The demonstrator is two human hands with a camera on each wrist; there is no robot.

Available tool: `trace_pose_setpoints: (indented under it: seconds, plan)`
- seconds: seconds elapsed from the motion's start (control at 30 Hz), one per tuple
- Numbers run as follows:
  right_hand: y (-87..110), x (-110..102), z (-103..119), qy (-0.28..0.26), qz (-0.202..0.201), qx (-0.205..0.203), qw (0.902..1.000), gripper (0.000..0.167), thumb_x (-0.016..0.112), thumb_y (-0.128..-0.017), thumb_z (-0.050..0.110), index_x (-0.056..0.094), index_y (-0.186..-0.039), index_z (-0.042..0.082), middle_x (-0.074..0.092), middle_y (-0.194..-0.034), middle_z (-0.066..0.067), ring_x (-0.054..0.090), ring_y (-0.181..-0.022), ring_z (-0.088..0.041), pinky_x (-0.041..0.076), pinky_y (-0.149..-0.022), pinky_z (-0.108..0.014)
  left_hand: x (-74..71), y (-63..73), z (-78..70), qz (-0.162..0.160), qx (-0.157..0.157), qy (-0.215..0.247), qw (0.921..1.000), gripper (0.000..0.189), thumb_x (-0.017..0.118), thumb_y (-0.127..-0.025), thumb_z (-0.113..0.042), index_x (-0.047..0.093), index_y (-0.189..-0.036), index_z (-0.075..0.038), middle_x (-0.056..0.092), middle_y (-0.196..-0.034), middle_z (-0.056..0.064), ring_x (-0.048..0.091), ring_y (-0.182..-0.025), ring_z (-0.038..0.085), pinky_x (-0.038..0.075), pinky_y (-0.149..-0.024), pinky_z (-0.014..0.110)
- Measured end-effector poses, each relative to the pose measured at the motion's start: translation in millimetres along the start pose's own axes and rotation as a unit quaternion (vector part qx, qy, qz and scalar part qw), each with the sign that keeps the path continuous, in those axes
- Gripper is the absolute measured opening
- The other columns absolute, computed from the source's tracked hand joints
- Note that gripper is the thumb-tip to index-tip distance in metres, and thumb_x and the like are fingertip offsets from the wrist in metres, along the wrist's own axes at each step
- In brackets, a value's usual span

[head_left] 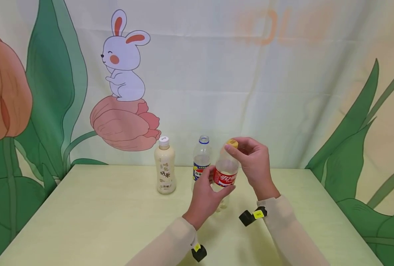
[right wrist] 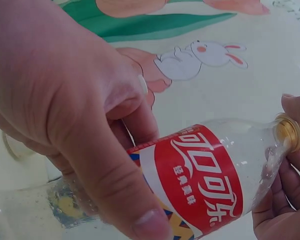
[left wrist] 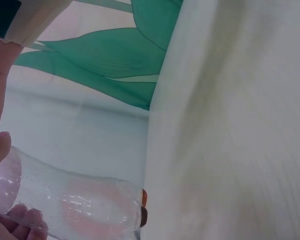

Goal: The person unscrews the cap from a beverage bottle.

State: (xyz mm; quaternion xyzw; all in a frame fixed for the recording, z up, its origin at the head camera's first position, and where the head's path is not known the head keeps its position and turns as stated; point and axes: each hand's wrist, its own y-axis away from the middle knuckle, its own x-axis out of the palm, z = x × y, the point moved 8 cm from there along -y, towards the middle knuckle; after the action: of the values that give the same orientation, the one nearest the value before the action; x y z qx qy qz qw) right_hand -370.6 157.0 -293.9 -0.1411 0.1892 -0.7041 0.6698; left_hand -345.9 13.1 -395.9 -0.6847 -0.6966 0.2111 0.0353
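Observation:
My left hand (head_left: 204, 197) grips a clear plastic cola bottle (head_left: 226, 178) around its red label, holding it nearly upright. At the top, my right hand (head_left: 256, 164) pinches the yellow cap (head_left: 232, 143) between thumb and fingers. The right wrist view shows this cap (right wrist: 288, 132) at the bottle's mouth; whether it is tight or loose I cannot tell. In the left wrist view, the bottle's clear lower part (left wrist: 90, 205) shows beside my left hand. Its base is close to the table, but contact is unclear.
Just behind stands a clear bottle (head_left: 202, 151) with a blue label and an uncapped neck, partly covered by my left hand. Farther left is a cream milk tea bottle (head_left: 165, 166) with a white cap. A printed curtain (head_left: 197, 74) hangs behind the pale table (head_left: 117, 221).

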Motion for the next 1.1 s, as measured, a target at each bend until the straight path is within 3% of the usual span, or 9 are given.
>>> trace_pose_setpoints:
  seconds: [0.27,0.6,0.9,1.1]
  plan:
    - [15.6,18,13,-0.019,0.031,-0.018,0.9992,0.028,0.085,-0.086,0.021,0.075,-0.106,0.005,0.072,-0.099,0.0,0.066,-0.086,-0.019,0.059,-0.075,-0.024,-20.2,17.4,-2.9,-0.005,0.019,-0.012,0.9997,0.069,0.089,-0.081,-0.033,0.05,-0.136,-0.019,0.066,-0.127,-0.001,0.063,-0.117,0.018,0.053,-0.105,0.047]
    - [29.5,28,16,-0.035,0.034,-0.007,0.9988,0.025,0.083,-0.087,0.016,0.075,-0.106,0.002,0.075,-0.091,0.003,0.065,-0.081,-0.016,0.057,-0.072,-0.023,-27.4,30.8,-4.2,-0.006,0.013,-0.002,0.9999,0.072,0.089,-0.08,-0.035,0.051,-0.138,-0.018,0.067,-0.132,0.002,0.065,-0.119,0.019,0.054,-0.106,0.041]
    - [35.3,29,15,-0.035,0.043,-0.003,0.9985,0.025,0.084,-0.086,0.015,0.075,-0.105,0.001,0.075,-0.091,0.003,0.066,-0.081,-0.016,0.06,-0.075,-0.024,-37.6,37.8,-2.6,0.002,0.039,0.015,0.9991,0.068,0.091,-0.078,-0.03,0.058,-0.138,-0.022,0.067,-0.127,-0.007,0.067,-0.114,0.012,0.057,-0.103,0.034]
    - [37.9,32,19,-0.038,0.056,-0.012,0.9976,0.024,0.084,-0.085,0.014,0.076,-0.104,0.001,0.075,-0.09,0.004,0.065,-0.081,-0.015,0.059,-0.074,-0.023,-42.8,40.6,-1.0,0.002,0.044,0.028,0.9986,0.067,0.092,-0.077,-0.027,0.06,-0.136,-0.021,0.068,-0.125,-0.006,0.068,-0.112,0.013,0.057,-0.103,0.035]
